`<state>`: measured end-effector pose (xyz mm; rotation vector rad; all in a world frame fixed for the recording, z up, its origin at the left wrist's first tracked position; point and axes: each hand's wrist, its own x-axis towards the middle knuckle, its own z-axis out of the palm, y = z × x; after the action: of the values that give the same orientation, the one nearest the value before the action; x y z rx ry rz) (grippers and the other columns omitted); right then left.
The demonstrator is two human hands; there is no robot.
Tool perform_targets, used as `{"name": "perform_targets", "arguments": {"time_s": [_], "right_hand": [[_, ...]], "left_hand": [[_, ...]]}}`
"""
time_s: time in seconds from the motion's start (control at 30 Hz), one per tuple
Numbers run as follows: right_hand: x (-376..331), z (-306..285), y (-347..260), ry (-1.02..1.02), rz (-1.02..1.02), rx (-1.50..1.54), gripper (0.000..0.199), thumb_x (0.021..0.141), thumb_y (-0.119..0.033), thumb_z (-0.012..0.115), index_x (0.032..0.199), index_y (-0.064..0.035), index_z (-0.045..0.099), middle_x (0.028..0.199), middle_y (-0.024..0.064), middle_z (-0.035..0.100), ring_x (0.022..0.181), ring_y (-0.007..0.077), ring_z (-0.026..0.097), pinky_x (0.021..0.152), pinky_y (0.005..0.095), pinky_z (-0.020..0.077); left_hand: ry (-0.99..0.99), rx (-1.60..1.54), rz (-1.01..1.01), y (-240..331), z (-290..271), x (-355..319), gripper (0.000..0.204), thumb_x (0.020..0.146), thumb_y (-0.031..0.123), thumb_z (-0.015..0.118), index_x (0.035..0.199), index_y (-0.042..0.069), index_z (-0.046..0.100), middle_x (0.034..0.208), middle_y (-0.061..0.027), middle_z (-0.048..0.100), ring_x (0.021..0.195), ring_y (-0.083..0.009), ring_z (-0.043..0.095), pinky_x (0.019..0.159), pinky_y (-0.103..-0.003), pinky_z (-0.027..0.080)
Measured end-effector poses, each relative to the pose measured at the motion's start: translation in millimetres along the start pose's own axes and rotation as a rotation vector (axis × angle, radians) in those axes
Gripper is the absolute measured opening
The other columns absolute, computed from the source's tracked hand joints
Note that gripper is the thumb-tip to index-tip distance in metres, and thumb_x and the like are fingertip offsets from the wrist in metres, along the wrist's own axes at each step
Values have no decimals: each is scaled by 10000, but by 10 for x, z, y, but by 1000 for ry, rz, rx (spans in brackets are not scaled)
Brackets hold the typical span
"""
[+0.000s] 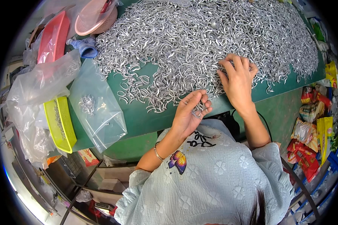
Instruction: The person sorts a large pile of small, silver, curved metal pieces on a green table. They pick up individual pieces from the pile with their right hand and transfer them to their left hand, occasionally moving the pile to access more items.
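the left hand (189, 112) cups a few bent metal clips (196, 111) at six o'clock of the heap of silver clips (199, 41), palm up to collect them, while the right hand (237, 80), fingers spread, rakes more from the heap's near edge on the green table (139, 116), a clear plastic bag (97, 107) lying open at nine o'clock.

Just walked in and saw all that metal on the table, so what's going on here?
A person sits at a green table heaped with small bent silver metal hooks. The right hand rests on the near edge of the heap, fingers down among the hooks. The left hand is raised palm up and cupped, with a few hooks pinched in its fingers. To the left lies a clear plastic bag with a small clump of hooks inside, beside a yellow tray.
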<state>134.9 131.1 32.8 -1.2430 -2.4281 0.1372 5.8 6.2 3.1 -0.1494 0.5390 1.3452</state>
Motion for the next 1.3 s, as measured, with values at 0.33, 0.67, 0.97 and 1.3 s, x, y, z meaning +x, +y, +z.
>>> {"name": "perform_targets", "arguments": {"time_s": [0.33, 0.67, 0.97, 1.3], "right_hand": [[31, 67, 30, 25, -23, 15, 115, 762, -107, 703, 872, -124, 677, 1031, 18, 547, 1027, 237, 480, 911, 467, 292], [23, 20, 75, 1, -5, 168, 104, 719, -94, 719, 766, -68, 630, 1037, 19, 559, 1032, 236, 486, 936, 444, 277], [37, 21, 222, 100, 173, 406, 102, 758, -83, 663, 855, -67, 632, 859, 48, 632, 847, 228, 567, 856, 361, 329], [68, -25, 358, 59, 61, 211, 187, 799, -11, 641, 973, -66, 681, 865, 57, 619, 860, 222, 563, 811, 348, 368]], "left_hand": [[17, 14, -12, 6, 6, -8, 185, 958, 166, 554, 1072, 24, 588, 869, -34, 540, 826, -150, 552, 743, -280, 534], [18, 20, -14, 14, 16, -18, 185, 962, 163, 544, 1075, 22, 585, 868, -33, 540, 822, -148, 555, 745, -281, 532], [22, 30, -15, 7, 12, -16, 186, 960, 166, 547, 1072, 22, 585, 866, -31, 540, 822, -148, 557, 746, -279, 531], [5, 11, -11, 14, -12, -4, 186, 956, 160, 551, 1074, 22, 590, 873, -36, 545, 824, -151, 558, 747, -285, 532]]}}
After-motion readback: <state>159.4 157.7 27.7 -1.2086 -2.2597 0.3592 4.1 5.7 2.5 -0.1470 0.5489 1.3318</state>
